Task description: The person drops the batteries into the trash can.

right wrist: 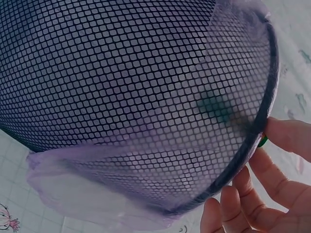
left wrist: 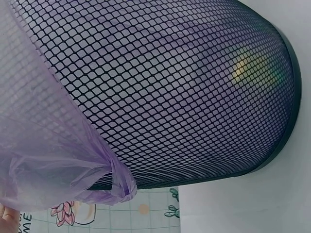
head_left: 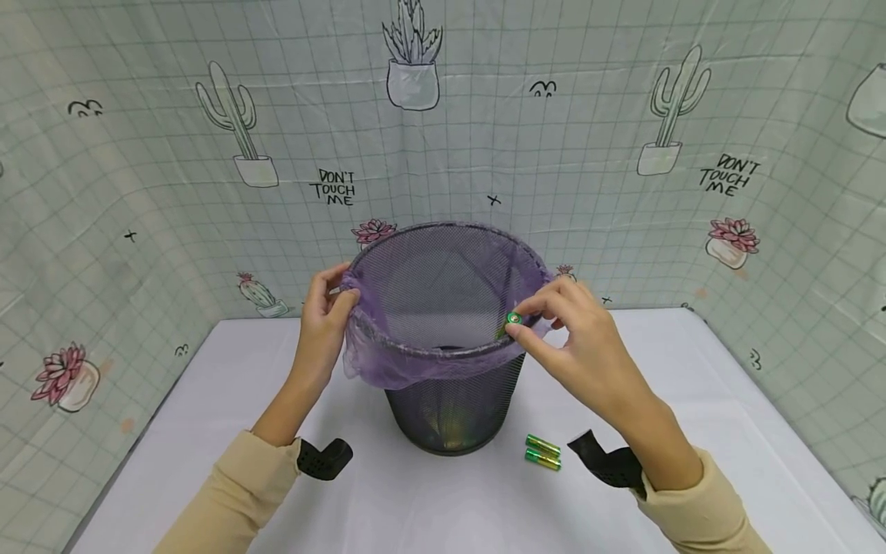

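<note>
A black mesh wastebasket stands upright, lined with a thin purple plastic bag folded over its rim. My left hand grips the rim and bag at the left, thumb on the near side. At the right of the rim my right hand pinches a green and gold battery between thumb and fingers, its end facing up. In the right wrist view the battery's body shows blurred through the mesh, inside the basket. Yellow-green shapes show blurred through the mesh low in the basket.
Two more green and gold batteries, one farther and one nearer, lie side by side on the white tabletop, right of the basket's base. A cloth backdrop printed with cacti surrounds the table's back and sides.
</note>
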The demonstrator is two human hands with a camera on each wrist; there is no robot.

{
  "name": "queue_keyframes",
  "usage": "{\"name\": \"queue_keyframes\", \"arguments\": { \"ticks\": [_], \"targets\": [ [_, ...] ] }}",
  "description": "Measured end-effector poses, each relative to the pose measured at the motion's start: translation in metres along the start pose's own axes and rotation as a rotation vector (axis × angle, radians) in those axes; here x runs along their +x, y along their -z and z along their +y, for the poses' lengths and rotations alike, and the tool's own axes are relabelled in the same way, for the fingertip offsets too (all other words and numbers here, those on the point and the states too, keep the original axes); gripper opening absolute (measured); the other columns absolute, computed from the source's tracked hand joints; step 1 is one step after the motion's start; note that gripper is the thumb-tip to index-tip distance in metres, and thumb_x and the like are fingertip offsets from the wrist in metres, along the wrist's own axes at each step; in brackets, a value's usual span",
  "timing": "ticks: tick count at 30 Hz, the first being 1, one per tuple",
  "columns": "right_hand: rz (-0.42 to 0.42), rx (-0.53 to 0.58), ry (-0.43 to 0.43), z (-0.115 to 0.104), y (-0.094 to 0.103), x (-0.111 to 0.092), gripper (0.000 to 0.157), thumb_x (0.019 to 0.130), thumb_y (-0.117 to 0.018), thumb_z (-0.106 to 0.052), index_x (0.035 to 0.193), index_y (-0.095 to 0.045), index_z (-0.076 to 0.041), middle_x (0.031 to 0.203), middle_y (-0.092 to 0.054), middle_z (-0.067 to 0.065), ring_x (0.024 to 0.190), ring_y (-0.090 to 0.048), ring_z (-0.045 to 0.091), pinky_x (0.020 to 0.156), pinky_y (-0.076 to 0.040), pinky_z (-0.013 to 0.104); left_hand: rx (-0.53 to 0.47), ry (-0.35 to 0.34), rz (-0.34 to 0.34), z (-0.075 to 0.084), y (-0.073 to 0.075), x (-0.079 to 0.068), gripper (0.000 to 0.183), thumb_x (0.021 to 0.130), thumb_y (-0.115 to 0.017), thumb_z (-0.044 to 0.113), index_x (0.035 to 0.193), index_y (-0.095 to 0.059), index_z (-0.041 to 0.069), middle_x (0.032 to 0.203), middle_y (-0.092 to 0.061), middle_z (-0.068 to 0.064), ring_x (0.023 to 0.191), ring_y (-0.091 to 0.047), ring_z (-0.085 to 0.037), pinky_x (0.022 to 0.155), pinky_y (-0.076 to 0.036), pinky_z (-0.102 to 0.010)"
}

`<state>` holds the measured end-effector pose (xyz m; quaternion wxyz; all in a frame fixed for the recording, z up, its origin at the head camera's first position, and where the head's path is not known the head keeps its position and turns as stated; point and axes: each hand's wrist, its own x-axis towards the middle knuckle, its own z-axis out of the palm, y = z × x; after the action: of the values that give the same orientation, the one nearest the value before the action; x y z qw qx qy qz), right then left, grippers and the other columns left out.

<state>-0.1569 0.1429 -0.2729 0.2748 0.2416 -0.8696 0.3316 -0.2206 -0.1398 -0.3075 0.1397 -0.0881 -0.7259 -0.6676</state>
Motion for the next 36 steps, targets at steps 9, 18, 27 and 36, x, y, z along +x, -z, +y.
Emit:
{"name": "queue_keyframes", "arguments": {
  "ticks": [9, 18, 27, 36],
  "targets": [
    [-0.023, -0.039, -0.006, -0.001, 0.003, 0.002, 0.007, 0.081, -0.071, -0.012, 0.087, -0.069, -0.011, 0.09, -0.056, 0.0, 0.088, -0.048, 0.014, 0.073, -0.043, 0.027, 0.0, -0.013, 0.012, 0.0, 0.0, 0.0, 0.042, 0.093, -0.044, 0.007, 0.135, -0.041, 0.007, 0.123, -0.044, -0.004, 0.094, -0.05, -0.006, 0.078, -0.042, -0.015],
    [0.024, -0.049, -0.052, 0.004, 0.011, -0.006, 0.007, 0.082, -0.069, -0.01, 0.089, -0.069, -0.01, 0.093, -0.058, -0.001, 0.09, -0.047, 0.012, 0.072, -0.038, 0.02, 0.0, -0.016, 0.002, -0.001, 0.0, -0.001, 0.042, 0.093, -0.044, 0.007, 0.135, -0.04, 0.008, 0.123, -0.044, -0.004, 0.095, -0.05, -0.007, 0.078, -0.042, -0.015],
    [0.025, -0.061, -0.173, 0.019, 0.013, -0.027, 0.008, 0.086, -0.065, -0.017, 0.092, -0.067, -0.011, 0.095, -0.058, 0.001, 0.084, -0.05, 0.015, 0.072, -0.04, 0.026, 0.009, -0.01, 0.003, -0.001, 0.0, -0.001, 0.042, 0.093, -0.044, 0.008, 0.135, -0.04, 0.008, 0.124, -0.044, -0.006, 0.095, -0.05, -0.007, 0.078, -0.041, -0.015],
    [-0.086, -0.097, -0.294, 0.046, 0.0, -0.056, 0.012, 0.087, -0.065, -0.023, 0.094, -0.067, -0.015, 0.098, -0.06, -0.001, 0.086, -0.046, 0.01, 0.072, -0.043, 0.027, 0.004, -0.013, 0.004, -0.001, 0.001, -0.001, 0.042, 0.094, -0.044, 0.008, 0.135, -0.04, 0.008, 0.124, -0.044, -0.006, 0.094, -0.05, -0.007, 0.078, -0.041, -0.015]
  ]
}}
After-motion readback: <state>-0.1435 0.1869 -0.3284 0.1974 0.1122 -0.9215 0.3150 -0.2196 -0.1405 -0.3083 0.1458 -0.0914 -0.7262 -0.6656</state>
